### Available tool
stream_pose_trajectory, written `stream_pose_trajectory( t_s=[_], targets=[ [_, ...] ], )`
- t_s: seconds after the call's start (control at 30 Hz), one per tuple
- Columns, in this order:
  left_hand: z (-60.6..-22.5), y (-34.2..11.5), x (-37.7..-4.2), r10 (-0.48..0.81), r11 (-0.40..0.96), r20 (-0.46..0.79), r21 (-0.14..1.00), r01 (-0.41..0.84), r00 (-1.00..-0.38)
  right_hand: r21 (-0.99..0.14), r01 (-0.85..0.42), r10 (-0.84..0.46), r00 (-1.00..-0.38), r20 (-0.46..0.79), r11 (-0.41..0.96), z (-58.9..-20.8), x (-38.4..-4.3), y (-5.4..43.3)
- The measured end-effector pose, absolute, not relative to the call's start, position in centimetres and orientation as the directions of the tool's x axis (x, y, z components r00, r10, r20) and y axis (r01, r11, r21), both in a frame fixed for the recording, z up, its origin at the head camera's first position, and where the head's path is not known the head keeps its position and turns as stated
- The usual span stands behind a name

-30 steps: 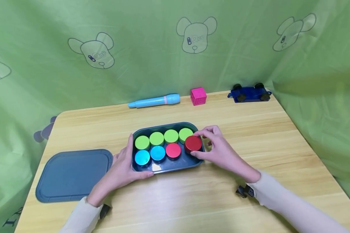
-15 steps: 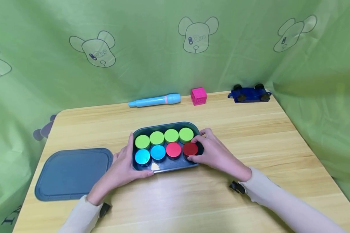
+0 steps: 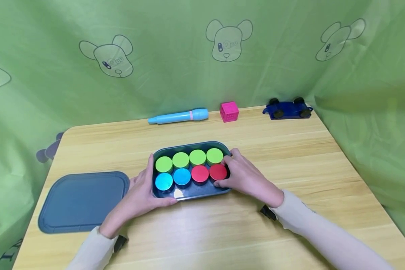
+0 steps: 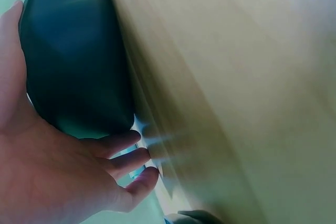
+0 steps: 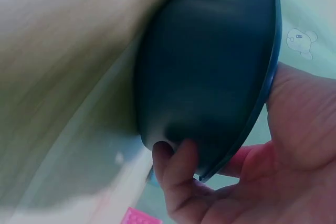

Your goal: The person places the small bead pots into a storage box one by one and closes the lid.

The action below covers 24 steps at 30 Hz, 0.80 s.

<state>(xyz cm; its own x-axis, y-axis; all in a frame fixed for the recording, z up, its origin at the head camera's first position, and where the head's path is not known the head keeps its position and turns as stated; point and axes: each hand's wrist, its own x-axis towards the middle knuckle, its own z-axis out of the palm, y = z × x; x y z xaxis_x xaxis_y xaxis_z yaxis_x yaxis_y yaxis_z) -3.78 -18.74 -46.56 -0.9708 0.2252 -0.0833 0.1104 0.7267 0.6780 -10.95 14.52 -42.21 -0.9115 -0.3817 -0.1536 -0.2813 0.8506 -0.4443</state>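
Note:
A dark blue-grey plastic box [image 3: 189,194] sits mid-table with small round cylinders in two rows. The back row has several green-topped cylinders [image 3: 180,160]; the front row has two blue-topped cylinders [image 3: 164,182], a red-topped cylinder [image 3: 200,174] and, at its right end, another red-topped cylinder [image 3: 218,172]. My right hand [image 3: 244,175] reaches over the box's right end and pinches that last cylinder between thumb and forefinger. My left hand [image 3: 142,192] grips the box's left end, thumb along the front wall. Both wrist views show mostly the box's outer wall, with the cylinders hidden.
A flat blue-grey lid [image 3: 84,202] lies left of the box. Along the back edge are a light blue toy microphone [image 3: 179,116], a pink cube [image 3: 229,111] and a dark blue wheeled toy [image 3: 288,109]. Green curtain [image 3: 175,56] hangs behind the wooden table [image 3: 206,240].
My right hand has moved the red-topped cylinder down and slightly left into the right end of the front row, beside the other red one. My left hand has stayed on the box.

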Motion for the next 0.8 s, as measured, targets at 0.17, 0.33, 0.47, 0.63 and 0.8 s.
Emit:
stream_pose_trajectory(
  t_s=[0.17,0.33,0.47,0.63,0.8],
  targets=[
    [-46.3,-18.7,-3.8,0.226,0.725,-0.099,0.681,0.100,-0.969,-0.476,-0.327,-0.393,-0.919,-0.042,0.816,-42.4,-10.4,14.9],
    [-46.3,-18.7,-3.4,0.221,0.729,-0.091,0.676,0.102,-0.971,-0.510,-0.358,-0.424,-0.906,-0.014,0.782,-42.7,-10.0,15.7],
    [-46.4,-18.7,-2.7,0.214,0.730,-0.066,0.674,0.115,-0.975,-0.608,-0.329,-0.467,-0.880,-0.080,0.723,-43.1,-10.2,17.1],
    [-45.9,-19.4,-1.5,0.190,0.745,-0.017,0.654,0.133,-0.982,-0.713,-0.309,-0.562,-0.815,-0.142,0.629,-43.6,-11.1,18.9],
    [-45.0,-21.8,-0.3,0.156,0.746,-0.003,0.656,0.116,-0.988,-0.749,-0.315,-0.628,-0.760,-0.167,0.582,-44.0,-12.0,19.7]
  ],
)
